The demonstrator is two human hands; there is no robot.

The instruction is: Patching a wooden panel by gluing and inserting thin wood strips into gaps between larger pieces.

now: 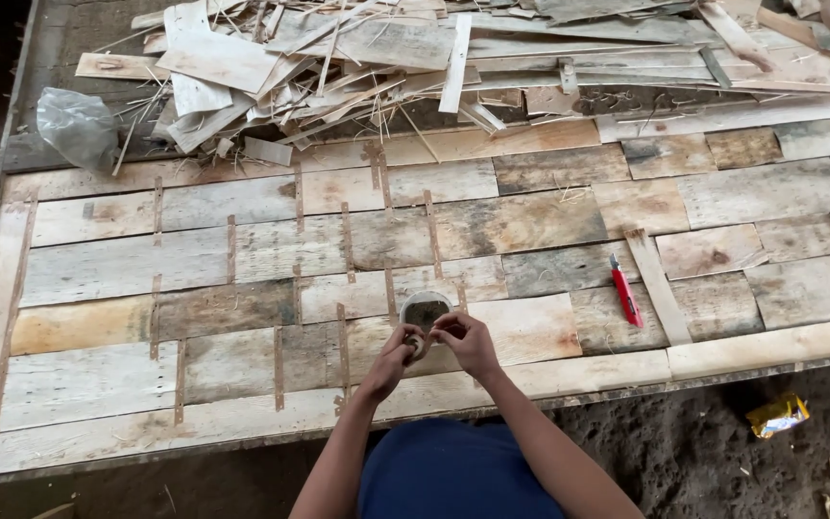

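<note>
Both hands meet near the front edge of the board panel (530,221), just in front of a small round cup (426,309) that stands on the wood. The left hand (398,354) is curled closed around a small roll of tape (418,346), and the right hand (465,341) pinches at the same roll with its fingertips drawn together. The cup sits just beyond the knuckles, close to but apparently not touching them. To the right, well apart, a red utility knife (625,290) lies beside a loose wood strip (657,286). A heap of wood scraps (357,67) crowds the far edge, with a clear plastic bag (76,125) at its left. The boards between lie bare.
</note>
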